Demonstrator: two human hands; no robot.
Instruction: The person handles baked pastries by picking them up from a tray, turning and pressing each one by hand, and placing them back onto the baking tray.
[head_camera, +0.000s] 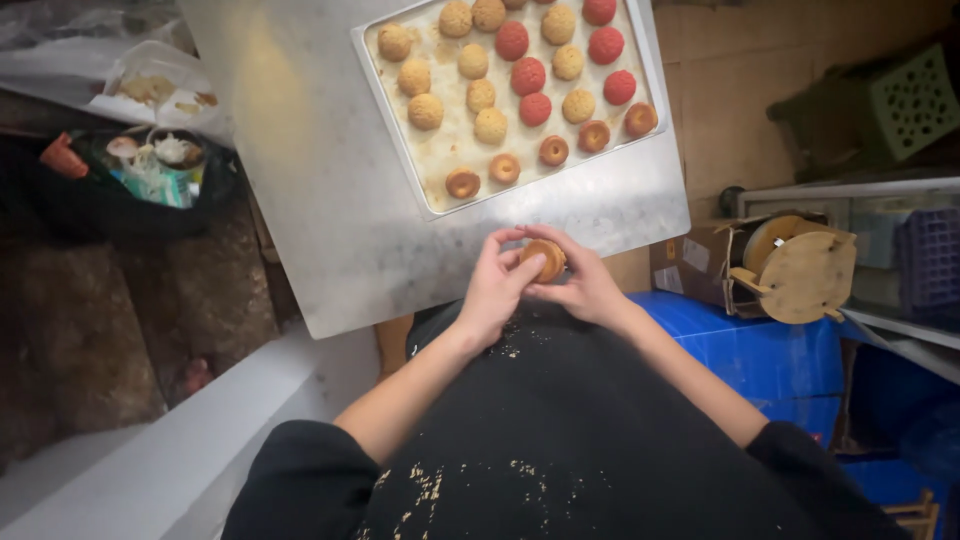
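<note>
Fingers (508, 262) of both hands curl closed around one small round golden pastry (545, 259), the left hand (492, 292) gripping it from one side and the right hand (585, 285) from the other, thumbs meeting over its top. The pastry sits just off the near edge of the steel table (300, 170), above the person's crumb-flecked black apron (560, 430).

Step in hand, as judged: working or trimming a single piece held clear of the table; the following move would call for a steady two-handed grip, since the shell looks brittle and sheds crumbs.

Containers, largest first, each placed relative to the steel table:
- Blue crates (760, 350), beside its right near corner, contents not visible.
- Baking tray (385, 100), lying on its far right part, holding rows of crumb-topped tan rounds (480, 95), red rounds (528, 76), and along the near row glossy brown ring-topped ones (504, 168).
- Black rubbish bag (150, 185), on the floor left of it, filled with wrappers and scraps.
- Cardboard box (700, 262), right of it, with a wooden reel (800, 270) in front of it.
</note>
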